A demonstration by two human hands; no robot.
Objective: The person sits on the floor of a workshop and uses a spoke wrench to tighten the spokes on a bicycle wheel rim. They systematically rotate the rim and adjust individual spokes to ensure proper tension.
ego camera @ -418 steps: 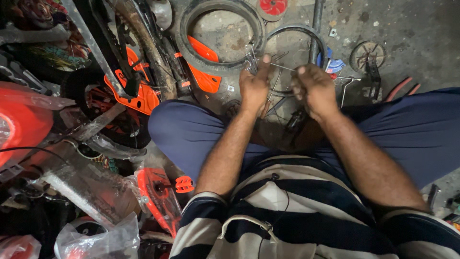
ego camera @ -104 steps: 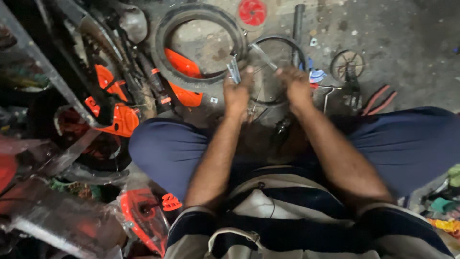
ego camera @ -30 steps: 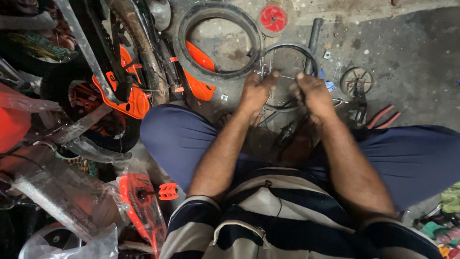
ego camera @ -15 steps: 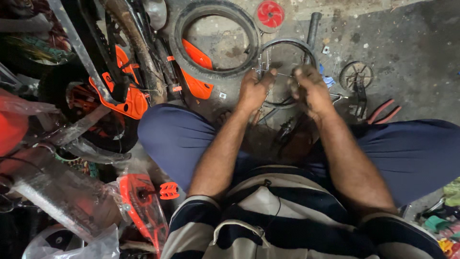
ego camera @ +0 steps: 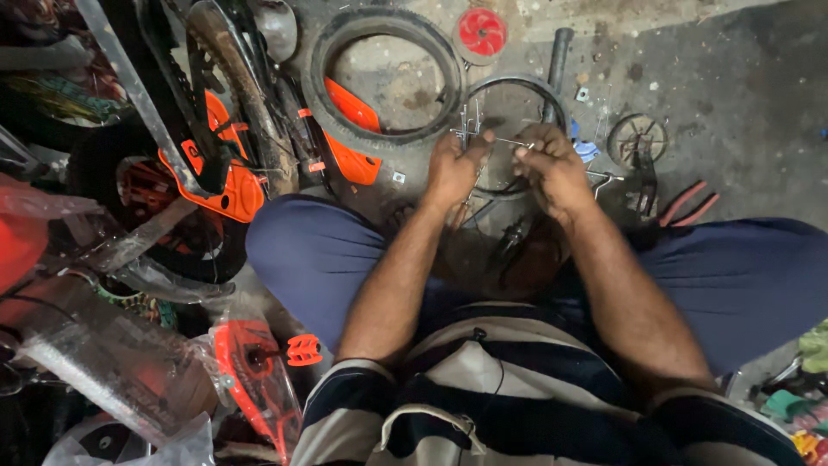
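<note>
Left hand [ego camera: 453, 168] and right hand [ego camera: 552, 168] are each pinching 1 end of a thin silver metal spoke [ego camera: 509, 143], fingers closed on it, just above the small black wheel rim [ego camera: 496, 91] lying on the concrete floor [ego camera: 742, 103].

The floor [ego camera: 742, 95] is grey concrete, stained and dusty, with small bits scattered on it. The light is dim and falls mostly on the upper middle, while the left side and the corners stay in dark shadow.
</note>
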